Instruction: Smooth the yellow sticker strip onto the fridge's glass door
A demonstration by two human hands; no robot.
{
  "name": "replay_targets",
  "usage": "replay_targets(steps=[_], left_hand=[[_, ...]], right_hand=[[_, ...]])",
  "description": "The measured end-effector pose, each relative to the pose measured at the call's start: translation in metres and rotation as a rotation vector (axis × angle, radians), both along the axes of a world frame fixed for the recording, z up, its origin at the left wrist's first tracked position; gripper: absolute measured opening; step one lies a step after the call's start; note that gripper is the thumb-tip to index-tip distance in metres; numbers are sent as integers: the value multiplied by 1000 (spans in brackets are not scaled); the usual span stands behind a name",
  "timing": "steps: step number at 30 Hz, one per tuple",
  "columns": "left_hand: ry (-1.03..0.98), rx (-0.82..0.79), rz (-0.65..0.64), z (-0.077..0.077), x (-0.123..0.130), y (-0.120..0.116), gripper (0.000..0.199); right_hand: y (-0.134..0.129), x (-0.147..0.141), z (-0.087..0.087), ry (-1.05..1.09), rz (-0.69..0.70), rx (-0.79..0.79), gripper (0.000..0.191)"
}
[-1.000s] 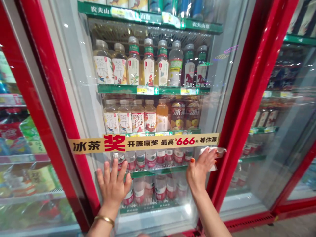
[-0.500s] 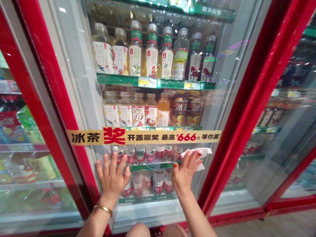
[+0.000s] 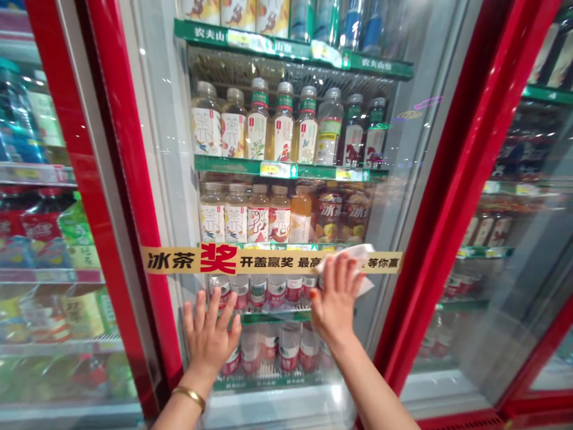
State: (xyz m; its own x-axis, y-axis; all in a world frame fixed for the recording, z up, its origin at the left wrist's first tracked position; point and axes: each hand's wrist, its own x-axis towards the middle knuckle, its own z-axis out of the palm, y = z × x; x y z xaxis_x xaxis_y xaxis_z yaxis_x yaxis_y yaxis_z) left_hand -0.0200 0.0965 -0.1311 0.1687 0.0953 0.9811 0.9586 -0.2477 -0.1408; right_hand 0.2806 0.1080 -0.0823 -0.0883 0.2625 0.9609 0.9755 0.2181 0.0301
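My left hand (image 3: 209,331), with a gold bracelet at the wrist, lies flat with spread fingers on the glass door (image 3: 172,197), below the left half of a yellow banner (image 3: 268,261). Further right, my right hand (image 3: 338,298) presses a white tissue (image 3: 364,257) against the glass with its fingers stretched. The tissue covers part of the banner's right half and sticks out above and to the right of the fingers. Behind the glass, bottled drinks (image 3: 257,128) stand on green-edged shelves (image 3: 237,162).
Red door frames (image 3: 129,149) run down both sides of the glass. More drinks (image 3: 38,221) are on shelves in the cooler at the left. Another glass-fronted cooler (image 3: 474,334) is at the right. Reflections of lights show on the glass.
My right hand and the tissue have moved up the glass onto the banner. The left hand stays flat on the glass. The view has tilted upward, showing a higher shelf.
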Motion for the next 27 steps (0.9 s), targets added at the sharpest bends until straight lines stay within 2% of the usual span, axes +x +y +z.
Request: replay_targets(steps=[2, 4, 6, 8, 10, 11, 12, 13, 15, 17, 19, 22, 24, 25, 27], left_hand=[[2, 0, 2, 0, 0, 0, 88], [-16, -5, -5, 0, 0, 0, 87], [-36, -12, -18, -1, 2, 0, 85], [-44, -12, -22, -2, 4, 1, 84], [-54, -13, -20, -3, 5, 1, 85], [-59, -17, -19, -4, 5, 0, 86], [-62, -21, -21, -4, 4, 0, 86], [-63, -25, -25, -3, 4, 0, 86], [-55, -24, -31, -2, 3, -1, 84], [-51, -13, -32, -1, 4, -1, 83], [-55, -8, -31, -1, 5, -1, 83], [-67, -1, -29, -1, 7, -1, 82], [-73, -1, -26, -2, 8, 0, 82], [-73, -2, -23, -2, 7, 0, 82], [-68, -10, -21, -2, 6, -1, 83]], right_hand=[[-11, -16, -5, -366, 95, 44, 79], [-18, -10, -9, -536, 149, 88, 72], [-15, 13, 4, -442, 110, 90, 74], [-5, 34, 33, -172, 23, 75, 79], [4, 36, 62, 85, -39, 66, 79], [6, 30, 70, 124, -41, 65, 79], [6, 21, 72, 64, -15, 59, 80], [3, 11, 69, -82, 35, 49, 81], [-6, -3, 52, -430, 154, 35, 80], [-13, 0, 41, -637, 232, 33, 73], [-14, 16, 52, -605, 214, 33, 69], [-3, 27, 103, -276, 106, 3, 72], [5, 11, 129, -78, 76, -6, 75], [7, -2, 133, -72, 102, -7, 79], [6, -30, 121, -256, 233, -17, 85]])
